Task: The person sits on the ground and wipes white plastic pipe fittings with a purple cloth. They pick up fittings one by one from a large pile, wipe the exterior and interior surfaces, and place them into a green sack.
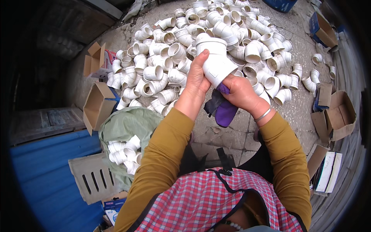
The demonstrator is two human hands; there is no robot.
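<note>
A white plastic pipe elbow (217, 59) is raised in front of me, its wide collar pointing away. My left hand (198, 74) grips it from the left, thumb along its side. At its near mouth, my right hand (242, 91) clutches a purple cloth (227, 113) with a dark piece (214, 102) beside it. Part of the cloth is pushed up at the elbow's opening; how far it reaches inside is hidden. Beyond my hands a big heap of similar white elbows (176, 50) covers the ground.
On the left, a green woven sack (127, 116) holds several elbows (130, 148). Open cardboard boxes stand left (97, 105) and right (342, 114). A slotted grey plastic panel (92, 177) lies by blue corrugated sheeting (55, 171). A blue container (281, 4) stands at the far edge.
</note>
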